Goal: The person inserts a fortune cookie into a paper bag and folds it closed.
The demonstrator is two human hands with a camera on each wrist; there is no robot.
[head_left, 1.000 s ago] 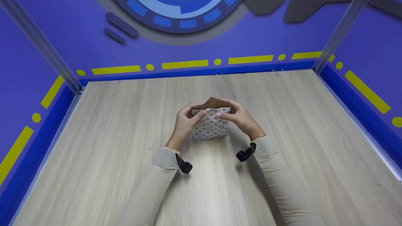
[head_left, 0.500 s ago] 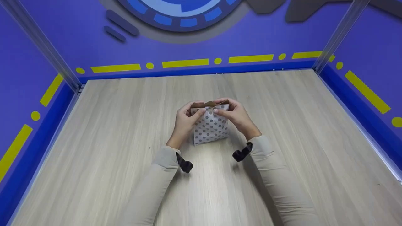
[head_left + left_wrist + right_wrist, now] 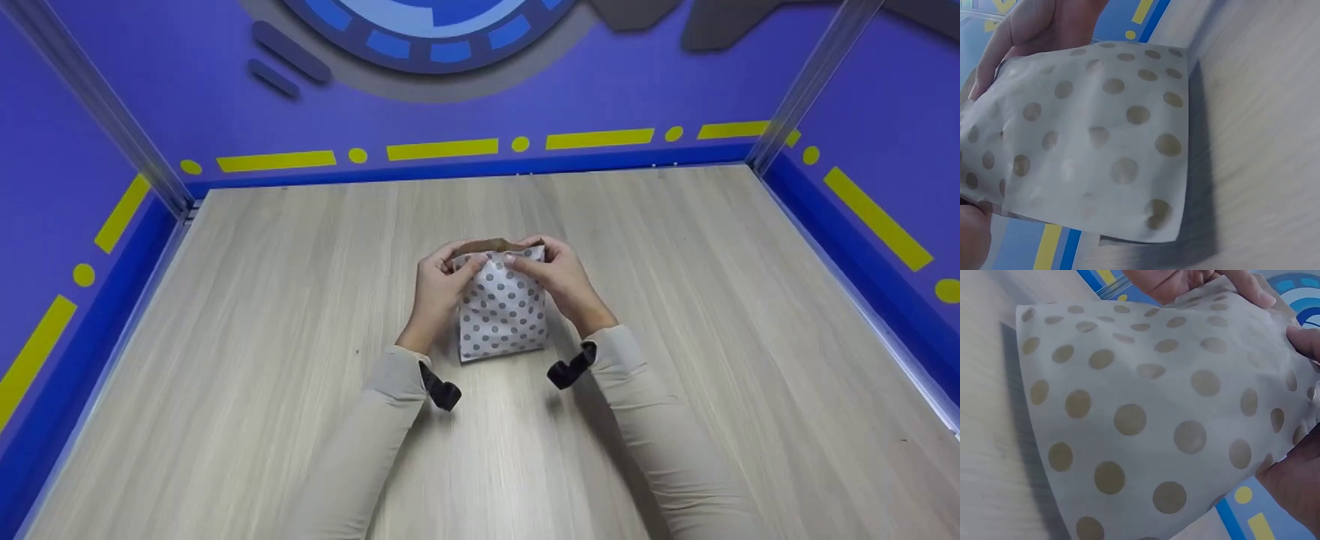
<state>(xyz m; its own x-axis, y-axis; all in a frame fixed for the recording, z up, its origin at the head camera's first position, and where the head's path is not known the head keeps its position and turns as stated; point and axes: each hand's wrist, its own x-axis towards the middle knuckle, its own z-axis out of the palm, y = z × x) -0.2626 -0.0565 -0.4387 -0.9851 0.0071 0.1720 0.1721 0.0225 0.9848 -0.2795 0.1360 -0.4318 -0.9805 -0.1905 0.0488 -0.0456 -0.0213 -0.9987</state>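
A white paper bag (image 3: 502,315) with grey-brown polka dots is held up over the middle of the table in the head view. Its top edge shows a brown strip of paper (image 3: 495,245) between the hands. My left hand (image 3: 437,289) pinches the top left corner, thumb on the dotted face and fingers behind. On the top right, my right hand (image 3: 566,281) pinches in the same way. The dotted face (image 3: 1095,135) fills much of the left wrist view, and the bag's lower edge casts a shadow. What the bag holds, if anything, is hidden.
A light wood-grain table (image 3: 262,337) lies under the hands. Blue-purple panels (image 3: 465,112) with yellow dashes wall it at the back and both sides. Metal posts (image 3: 810,82) stand at the back corners. Black wrist straps (image 3: 442,390) sit at both cuffs.
The bag's dotted face has tipped toward me and its lower edge has come nearer, so more of it shows. The brown flap at the top has sunk lower. The right hand has shifted slightly left.
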